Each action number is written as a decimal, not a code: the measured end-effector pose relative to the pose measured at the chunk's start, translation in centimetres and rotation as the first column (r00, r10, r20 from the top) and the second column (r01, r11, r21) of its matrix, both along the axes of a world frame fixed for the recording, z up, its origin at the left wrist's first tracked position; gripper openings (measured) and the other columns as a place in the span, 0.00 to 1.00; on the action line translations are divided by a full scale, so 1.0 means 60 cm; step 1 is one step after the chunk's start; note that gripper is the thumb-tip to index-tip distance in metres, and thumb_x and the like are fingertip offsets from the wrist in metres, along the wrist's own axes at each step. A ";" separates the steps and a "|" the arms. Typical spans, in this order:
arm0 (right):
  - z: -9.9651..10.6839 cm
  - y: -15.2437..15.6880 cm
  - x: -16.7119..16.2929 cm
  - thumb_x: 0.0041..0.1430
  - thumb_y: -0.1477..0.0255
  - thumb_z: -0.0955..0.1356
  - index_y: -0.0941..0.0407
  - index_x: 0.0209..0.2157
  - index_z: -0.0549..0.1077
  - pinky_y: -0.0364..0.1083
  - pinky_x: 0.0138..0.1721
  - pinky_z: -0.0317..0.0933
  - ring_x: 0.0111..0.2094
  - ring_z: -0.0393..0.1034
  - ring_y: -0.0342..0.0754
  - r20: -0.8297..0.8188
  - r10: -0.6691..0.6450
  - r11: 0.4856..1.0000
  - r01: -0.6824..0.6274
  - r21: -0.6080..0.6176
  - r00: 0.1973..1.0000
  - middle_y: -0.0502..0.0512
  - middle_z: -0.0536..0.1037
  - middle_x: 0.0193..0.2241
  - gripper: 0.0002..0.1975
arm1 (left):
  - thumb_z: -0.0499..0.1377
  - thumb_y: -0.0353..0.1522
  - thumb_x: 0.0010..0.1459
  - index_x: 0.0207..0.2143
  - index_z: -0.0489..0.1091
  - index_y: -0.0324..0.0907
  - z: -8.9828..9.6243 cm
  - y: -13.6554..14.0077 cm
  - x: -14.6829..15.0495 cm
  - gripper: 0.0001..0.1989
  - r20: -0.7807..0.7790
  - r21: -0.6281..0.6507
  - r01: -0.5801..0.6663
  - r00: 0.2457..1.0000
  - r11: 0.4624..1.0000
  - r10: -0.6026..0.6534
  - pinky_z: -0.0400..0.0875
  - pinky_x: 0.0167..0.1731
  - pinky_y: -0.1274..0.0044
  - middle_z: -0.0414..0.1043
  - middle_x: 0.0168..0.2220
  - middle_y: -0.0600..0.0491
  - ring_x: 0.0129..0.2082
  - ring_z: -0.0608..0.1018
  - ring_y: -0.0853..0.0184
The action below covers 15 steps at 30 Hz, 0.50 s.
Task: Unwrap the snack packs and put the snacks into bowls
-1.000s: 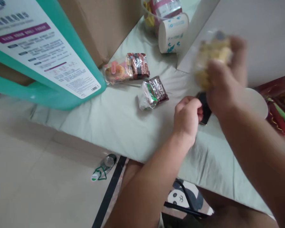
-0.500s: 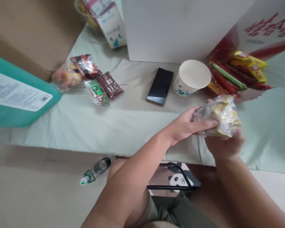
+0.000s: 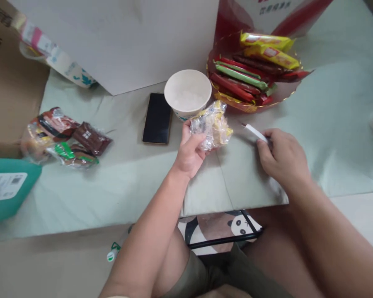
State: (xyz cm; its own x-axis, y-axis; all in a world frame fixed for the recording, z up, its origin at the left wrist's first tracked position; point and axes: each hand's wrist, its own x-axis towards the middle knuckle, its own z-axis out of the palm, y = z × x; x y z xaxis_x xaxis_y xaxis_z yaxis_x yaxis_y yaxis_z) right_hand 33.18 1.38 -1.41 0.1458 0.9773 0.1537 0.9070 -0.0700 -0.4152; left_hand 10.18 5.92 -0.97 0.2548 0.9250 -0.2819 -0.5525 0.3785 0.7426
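Visibly crinkled yellowish packet (image 3: pixel 214 127), held in left grip (image 3: pixel 191 153), apparently a white stick (image 3: pixel 255 132) in right grip (image 3: pixel 284 157)

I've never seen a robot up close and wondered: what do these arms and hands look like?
They're a person's. The left hand and right hand are ungloved, with no ring, watch or cable visible. No sleeve shows on either forearm.

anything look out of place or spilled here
A clear plastic bottle with a white-green cap looks out of place, lying on the pale floor as if dropped, partly hidden by the left forearm. No spill shows below the crinkled clear-yellow plastic packet in the left hand.
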 end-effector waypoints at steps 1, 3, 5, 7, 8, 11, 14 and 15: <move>0.008 -0.005 -0.004 0.64 0.65 0.63 0.53 0.40 0.72 0.53 0.35 0.63 0.32 0.71 0.56 -0.096 -0.019 1.000 0.017 -0.016 0.995 0.59 0.78 0.30 0.09 | 0.69 0.34 0.46 0.47 0.60 0.53 -0.005 0.001 0.001 0.28 -0.029 0.019 0.003 1.000 1.000 -0.003 0.77 0.43 0.72 0.73 0.50 0.58 0.46 0.79 0.65; 0.026 -0.017 -0.017 0.65 0.65 0.63 0.51 0.40 0.71 0.49 0.29 0.59 0.24 0.67 0.50 -0.334 -0.012 0.999 -0.006 -0.051 0.942 0.51 0.75 0.23 0.07 | 0.70 0.34 0.47 0.47 0.59 0.54 -0.018 0.001 0.003 0.29 -0.108 0.104 0.007 0.994 0.995 0.004 0.77 0.43 0.72 0.72 0.50 0.59 0.46 0.79 0.66; 0.041 -0.027 -0.034 0.67 0.64 0.63 0.51 0.39 0.70 0.46 0.25 0.57 0.20 0.63 0.46 -0.534 0.049 0.994 -0.092 -0.055 0.844 0.48 0.72 0.21 0.08 | 0.72 0.36 0.48 0.48 0.57 0.54 -0.033 -0.001 0.004 0.31 -0.200 0.239 0.014 0.979 0.971 0.035 0.75 0.45 0.73 0.71 0.49 0.58 0.46 0.78 0.67; 0.051 -0.032 -0.052 0.68 0.63 0.62 0.52 0.38 0.71 0.45 0.25 0.56 0.19 0.62 0.43 -0.627 0.117 0.984 -0.177 -0.034 0.770 0.47 0.72 0.22 0.09 | 0.73 0.39 0.49 0.48 0.56 0.54 -0.045 -0.003 0.006 0.32 -0.287 0.374 0.043 0.955 0.926 0.071 0.74 0.48 0.74 0.70 0.48 0.57 0.47 0.78 0.68; 0.054 -0.033 -0.059 0.68 0.64 0.62 0.52 0.36 0.71 0.45 0.26 0.57 0.19 0.62 0.43 -0.640 0.150 0.976 -0.217 -0.028 0.754 0.47 0.72 0.22 0.10 | 0.73 0.41 0.50 0.49 0.57 0.54 -0.050 -0.004 0.007 0.32 -0.321 0.423 0.064 0.943 0.904 0.084 0.73 0.49 0.74 0.70 0.48 0.57 0.47 0.78 0.68; 0.059 -0.031 -0.071 0.68 0.66 0.61 0.54 0.30 0.70 0.44 0.28 0.57 0.21 0.62 0.42 -0.616 0.210 0.952 -0.303 -0.050 0.760 0.46 0.69 0.19 0.13 | 0.74 0.43 0.49 0.50 0.58 0.54 -0.058 -0.007 0.007 0.33 -0.367 0.488 0.108 0.926 0.866 0.091 0.74 0.47 0.76 0.69 0.47 0.56 0.45 0.78 0.69; 0.058 -0.030 -0.077 0.68 0.66 0.60 0.55 0.27 0.69 0.44 0.28 0.56 0.21 0.63 0.43 -0.606 0.220 0.936 -0.340 -0.090 0.764 0.47 0.66 0.17 0.16 | 0.72 0.44 0.51 0.50 0.60 0.56 -0.058 -0.006 0.000 0.30 -0.357 0.479 0.084 0.928 0.874 0.106 0.75 0.43 0.76 0.71 0.47 0.57 0.43 0.78 0.69; 0.058 -0.030 -0.078 0.68 0.66 0.60 0.55 0.27 0.69 0.44 0.28 0.55 0.21 0.63 0.43 -0.609 0.219 0.931 -0.350 -0.103 0.762 0.47 0.66 0.17 0.16 | 0.72 0.45 0.52 0.50 0.61 0.56 -0.056 -0.004 -0.005 0.29 -0.347 0.470 0.058 0.930 0.881 0.124 0.75 0.42 0.76 0.71 0.48 0.57 0.43 0.79 0.69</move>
State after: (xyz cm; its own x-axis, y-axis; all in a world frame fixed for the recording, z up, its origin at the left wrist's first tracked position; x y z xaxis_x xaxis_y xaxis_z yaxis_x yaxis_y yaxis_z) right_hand 28.49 -0.43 2.06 -0.1472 0.9867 -0.0684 0.4894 0.0126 -0.8720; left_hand 9.89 5.68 -4.33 0.1877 0.9751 0.1180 -0.2211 -0.0751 0.9724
